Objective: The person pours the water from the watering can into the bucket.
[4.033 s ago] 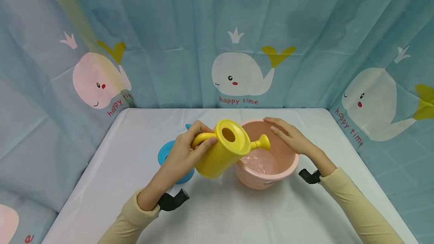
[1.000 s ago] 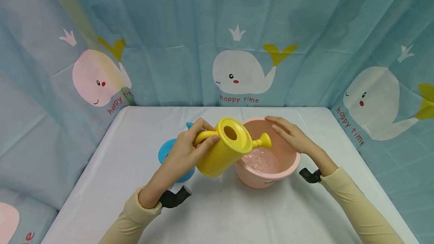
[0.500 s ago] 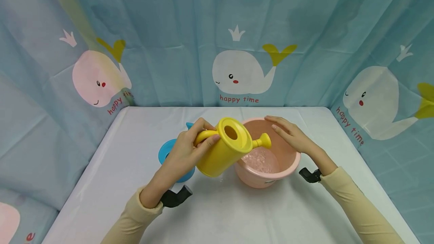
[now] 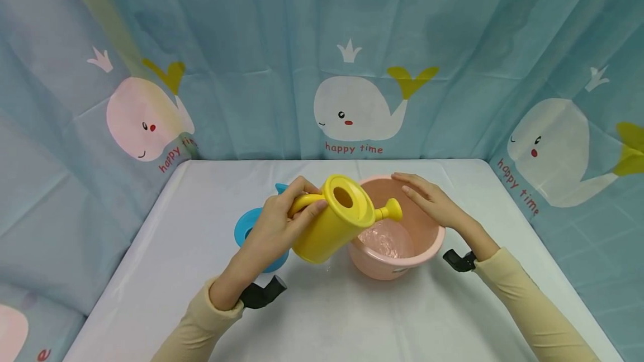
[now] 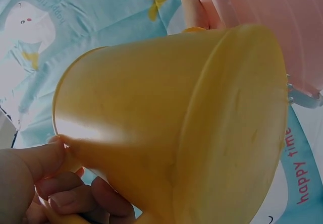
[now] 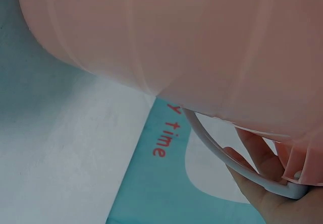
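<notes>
In the head view my left hand (image 4: pixel 284 219) holds a yellow watering can (image 4: pixel 329 228) by its handle, thumb on top. The can is tilted to the right, and its spout reaches over a pink bucket (image 4: pixel 397 267). Clear water (image 4: pixel 386 239) with a rippled surface lies in the bucket. My right hand (image 4: pixel 432 200) grips the bucket's far right rim, thumb inside. The left wrist view shows the can's base and side close up, raised off the table. Fingers (image 6: pixel 257 153) lie outside the bucket wall by its grey handle (image 6: pixel 227 158) in the right wrist view.
A blue plastic thing (image 4: pixel 246 225) with a round top stands behind my left hand, mostly hidden, its kind unclear. A white cloth (image 4: pixel 322 317) covers the table. Curtains (image 4: pixel 251 99) with printed whales hang at the back and sides.
Both hands, the watering can and the bucket stay nearly in place. The can has shifted very slightly to the right since the oldest frame. The ripples on the water differ.
</notes>
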`<state>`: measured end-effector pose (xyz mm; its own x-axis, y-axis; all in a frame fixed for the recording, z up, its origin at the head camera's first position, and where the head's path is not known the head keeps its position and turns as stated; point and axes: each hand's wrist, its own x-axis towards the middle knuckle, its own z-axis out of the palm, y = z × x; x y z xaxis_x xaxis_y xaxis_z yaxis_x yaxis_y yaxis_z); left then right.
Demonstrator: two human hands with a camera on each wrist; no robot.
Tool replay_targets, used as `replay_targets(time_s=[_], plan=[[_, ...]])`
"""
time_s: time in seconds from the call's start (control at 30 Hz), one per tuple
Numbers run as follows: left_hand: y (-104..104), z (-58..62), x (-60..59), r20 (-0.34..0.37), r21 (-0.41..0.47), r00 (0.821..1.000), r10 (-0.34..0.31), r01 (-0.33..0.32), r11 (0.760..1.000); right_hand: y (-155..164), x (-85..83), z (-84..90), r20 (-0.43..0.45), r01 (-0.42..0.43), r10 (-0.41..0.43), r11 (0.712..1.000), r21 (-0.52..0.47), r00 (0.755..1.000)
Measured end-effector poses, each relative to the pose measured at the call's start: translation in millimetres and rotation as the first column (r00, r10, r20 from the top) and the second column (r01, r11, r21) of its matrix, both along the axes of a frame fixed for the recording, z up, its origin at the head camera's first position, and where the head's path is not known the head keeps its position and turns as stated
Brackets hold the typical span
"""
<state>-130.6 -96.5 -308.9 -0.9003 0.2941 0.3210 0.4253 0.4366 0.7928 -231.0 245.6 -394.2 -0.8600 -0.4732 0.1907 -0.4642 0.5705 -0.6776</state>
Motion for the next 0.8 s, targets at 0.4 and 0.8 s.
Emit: replay_targets(time_s=[0.4, 0.8], plan=[[0.0, 0.3, 0.4, 0.008, 0.001, 1.000, -0.003, 0.003, 1.000, -1.2, 2.0, 1.6, 0.001, 0.006, -0.006, 1.000, 0.009, 1.000], [0.1, 1.5, 0.1, -0.006, 0.004, 1.000, -0.004, 0.004, 1.000, -0.8, 2.4, 0.7, 0.009, 0.005, -0.005, 1.000, 0.002, 1.000]])
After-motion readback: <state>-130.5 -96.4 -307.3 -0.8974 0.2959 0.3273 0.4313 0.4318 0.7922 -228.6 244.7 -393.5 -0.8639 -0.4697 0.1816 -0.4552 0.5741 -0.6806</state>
